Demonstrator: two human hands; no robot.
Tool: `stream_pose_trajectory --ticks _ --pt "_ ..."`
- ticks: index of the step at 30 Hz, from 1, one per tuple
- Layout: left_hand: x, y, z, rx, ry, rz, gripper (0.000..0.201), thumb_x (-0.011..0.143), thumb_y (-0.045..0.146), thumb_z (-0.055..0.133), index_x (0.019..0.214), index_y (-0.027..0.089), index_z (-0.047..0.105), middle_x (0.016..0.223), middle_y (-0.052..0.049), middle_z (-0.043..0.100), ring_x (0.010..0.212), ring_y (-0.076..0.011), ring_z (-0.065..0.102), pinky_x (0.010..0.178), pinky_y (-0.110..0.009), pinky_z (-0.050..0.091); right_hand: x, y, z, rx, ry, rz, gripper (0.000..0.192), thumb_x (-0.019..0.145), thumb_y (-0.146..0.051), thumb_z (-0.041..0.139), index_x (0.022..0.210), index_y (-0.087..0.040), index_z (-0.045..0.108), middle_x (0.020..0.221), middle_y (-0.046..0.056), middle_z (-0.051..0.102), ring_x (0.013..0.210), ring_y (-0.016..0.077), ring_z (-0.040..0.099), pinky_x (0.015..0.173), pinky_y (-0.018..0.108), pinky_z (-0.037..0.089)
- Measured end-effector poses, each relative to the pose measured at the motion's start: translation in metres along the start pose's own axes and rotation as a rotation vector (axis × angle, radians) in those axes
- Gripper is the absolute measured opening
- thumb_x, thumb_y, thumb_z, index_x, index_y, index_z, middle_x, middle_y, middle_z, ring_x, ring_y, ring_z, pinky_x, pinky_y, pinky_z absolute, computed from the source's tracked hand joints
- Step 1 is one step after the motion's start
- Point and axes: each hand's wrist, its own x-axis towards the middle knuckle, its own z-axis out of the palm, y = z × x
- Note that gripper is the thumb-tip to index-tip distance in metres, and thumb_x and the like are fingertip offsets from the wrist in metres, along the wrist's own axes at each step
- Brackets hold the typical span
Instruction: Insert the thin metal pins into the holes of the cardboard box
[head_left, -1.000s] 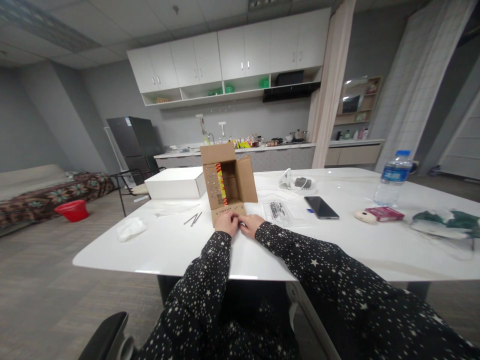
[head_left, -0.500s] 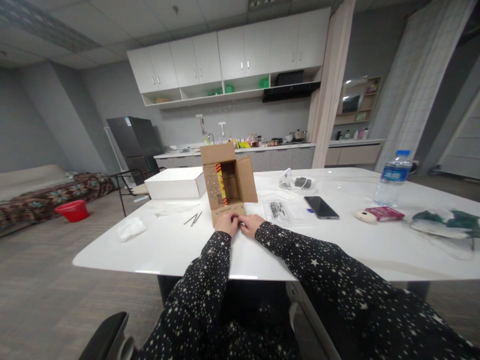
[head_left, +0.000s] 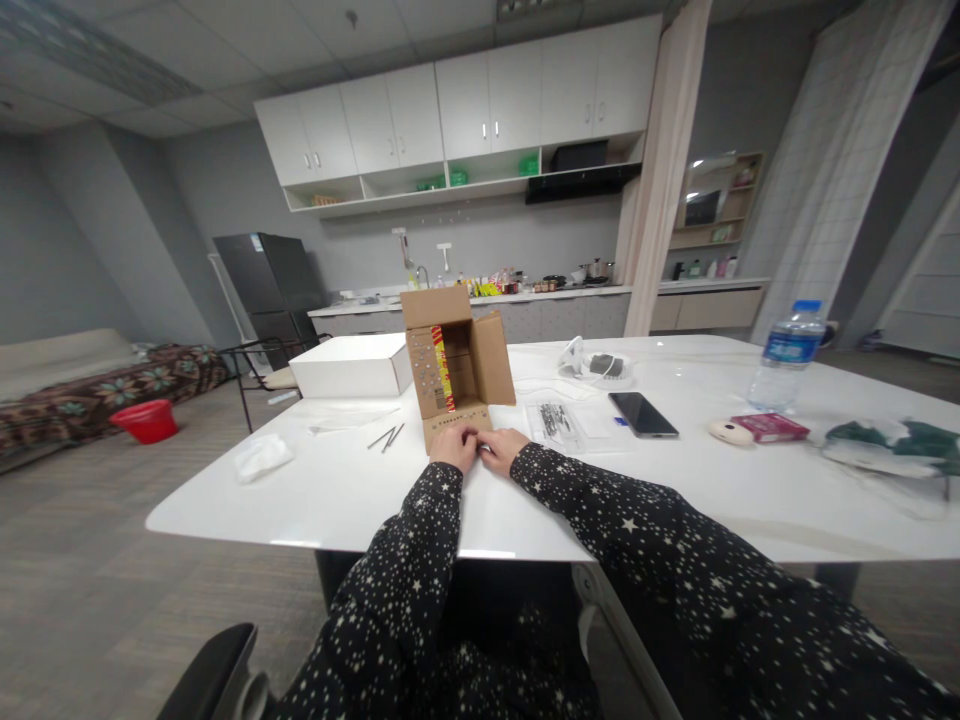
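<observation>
At the near flap of the open cardboard box, left hand and right hand are pressed together, their grip unclear; flaps remain unfolded.

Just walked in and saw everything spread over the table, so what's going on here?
A person in star-print sleeves sits at the white table. Both hands, left hand and right hand, rest together on the front flap of an open cardboard box; what the fingers pinch, if anything, is too small to tell. Beside the box lie thin metal pins, a clear bag of small parts and a phone.
</observation>
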Motion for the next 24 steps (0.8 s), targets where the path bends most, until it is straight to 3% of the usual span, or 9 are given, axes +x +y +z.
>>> stream_pose_trajectory --ticks 24 --pt "-0.0003 -0.0016 0.0003 -0.004 -0.005 0.01 0.024 0.076 0.019 0.051 0.091 0.021 0.07 0.095 -0.004 0.071 0.091 -0.0184 0.062 0.085 -0.029 0.048 0.0009 -0.0004 0.0008 0.004 0.004 0.001 0.034 0.087 -0.028 0.04 0.116 -0.023 0.057 0.104 0.006 0.068 0.091 0.0218 0.063 0.078 0.031 0.042"
